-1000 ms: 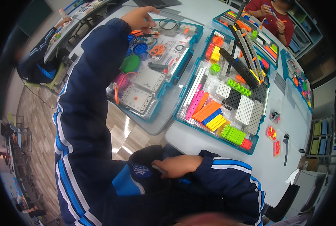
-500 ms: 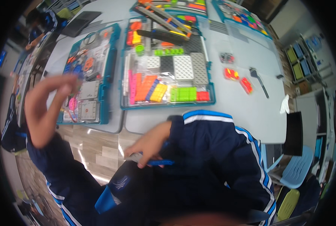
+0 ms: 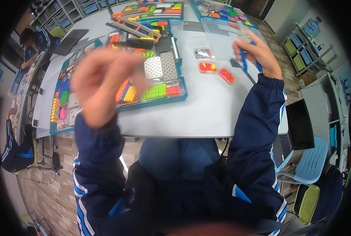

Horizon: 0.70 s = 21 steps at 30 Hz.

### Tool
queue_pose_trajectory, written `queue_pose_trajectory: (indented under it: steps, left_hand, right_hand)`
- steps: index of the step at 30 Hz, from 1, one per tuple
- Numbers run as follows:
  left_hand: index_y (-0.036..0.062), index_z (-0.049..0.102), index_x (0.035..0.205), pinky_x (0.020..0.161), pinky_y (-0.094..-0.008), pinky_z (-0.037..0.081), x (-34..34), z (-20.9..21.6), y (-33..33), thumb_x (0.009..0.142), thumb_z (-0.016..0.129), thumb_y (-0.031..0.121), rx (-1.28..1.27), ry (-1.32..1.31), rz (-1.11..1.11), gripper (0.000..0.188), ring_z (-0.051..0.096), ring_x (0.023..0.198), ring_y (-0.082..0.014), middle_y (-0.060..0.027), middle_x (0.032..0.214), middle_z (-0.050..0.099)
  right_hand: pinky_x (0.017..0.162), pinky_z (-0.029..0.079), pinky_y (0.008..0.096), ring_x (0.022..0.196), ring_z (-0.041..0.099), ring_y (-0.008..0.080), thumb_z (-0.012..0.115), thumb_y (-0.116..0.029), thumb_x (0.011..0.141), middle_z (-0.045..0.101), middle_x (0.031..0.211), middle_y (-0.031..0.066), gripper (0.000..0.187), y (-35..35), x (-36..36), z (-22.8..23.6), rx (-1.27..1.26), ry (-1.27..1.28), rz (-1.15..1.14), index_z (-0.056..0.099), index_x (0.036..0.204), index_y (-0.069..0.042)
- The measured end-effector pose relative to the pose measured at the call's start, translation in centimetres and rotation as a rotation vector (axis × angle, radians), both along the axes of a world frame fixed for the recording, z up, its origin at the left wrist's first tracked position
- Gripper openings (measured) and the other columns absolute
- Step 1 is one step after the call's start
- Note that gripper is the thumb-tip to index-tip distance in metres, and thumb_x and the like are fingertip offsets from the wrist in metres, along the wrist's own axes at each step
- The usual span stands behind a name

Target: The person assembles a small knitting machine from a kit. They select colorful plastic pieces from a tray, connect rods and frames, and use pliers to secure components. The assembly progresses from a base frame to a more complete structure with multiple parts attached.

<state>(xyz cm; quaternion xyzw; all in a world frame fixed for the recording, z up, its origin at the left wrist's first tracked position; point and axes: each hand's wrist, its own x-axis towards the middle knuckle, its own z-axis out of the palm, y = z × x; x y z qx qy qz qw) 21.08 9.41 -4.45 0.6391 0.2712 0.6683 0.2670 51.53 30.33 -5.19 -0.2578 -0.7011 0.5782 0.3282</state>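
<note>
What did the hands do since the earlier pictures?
The right hand came up from the lap to above the table, now gripping a blue tool. The left hand stayed raised, blurred. The parts trays kept their places.

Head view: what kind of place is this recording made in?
Probably a classroom or hobby workshop: teal compartment trays of colourful plastic building pieces lie on a shared grey table, with shelves of storage bins along the wall and other people seated nearby.
</note>
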Motion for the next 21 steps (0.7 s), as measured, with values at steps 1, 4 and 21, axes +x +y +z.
queue_pose_trajectory:
  steps: [1, 4, 21]
  left_hand:
    - [-0.0050, 0.064, 0.099, 0.054, -0.0267, 0.049, 1.3, -0.4, 2.2, 0.094, 0.056, 0.004, 0.025, 0.051, -0.008, 0.013, 0.064, 0.062, -0.0181, -0.0143, 0.083, 0.068]
    - [-0.0037, 0.066, 0.101, 0.055, -0.0233, 0.048, 5.1, -1.9, 8.2, 0.094, 0.059, 0.010, -0.027, 0.075, -0.005, 0.017, 0.065, 0.065, -0.0133, -0.0100, 0.082, 0.069]
    - [-0.0034, 0.067, 0.104, 0.065, -0.0229, 0.050, 7.1, -7.1, 10.5, 0.090, 0.067, 0.015, -0.202, 0.218, 0.080, 0.024, 0.065, 0.070, -0.0100, -0.0093, 0.085, 0.070]
  right_hand:
    - [0.060, 0.044, 0.0259, 0.069, 0.053, 0.0109, 0.062, -0.014, 0.092, 0.052, 0.079, 0.0031, 0.053, 1.2, 1.8, -0.7, -0.070, 0.116, -0.064, 0.040, 0.140, -0.004]
    - [0.057, 0.042, 0.0258, 0.066, 0.055, 0.0113, 0.069, -0.017, 0.086, 0.056, 0.076, 0.0037, 0.040, 3.9, 6.4, -3.0, -0.133, 0.096, -0.445, 0.055, 0.118, 0.002]
    - [0.047, 0.040, 0.0258, 0.052, 0.053, 0.0116, 0.075, -0.012, 0.076, 0.057, 0.064, 0.0040, 0.022, 2.5, 6.3, -2.5, 0.163, -0.499, -0.625, 0.059, 0.083, 0.002]
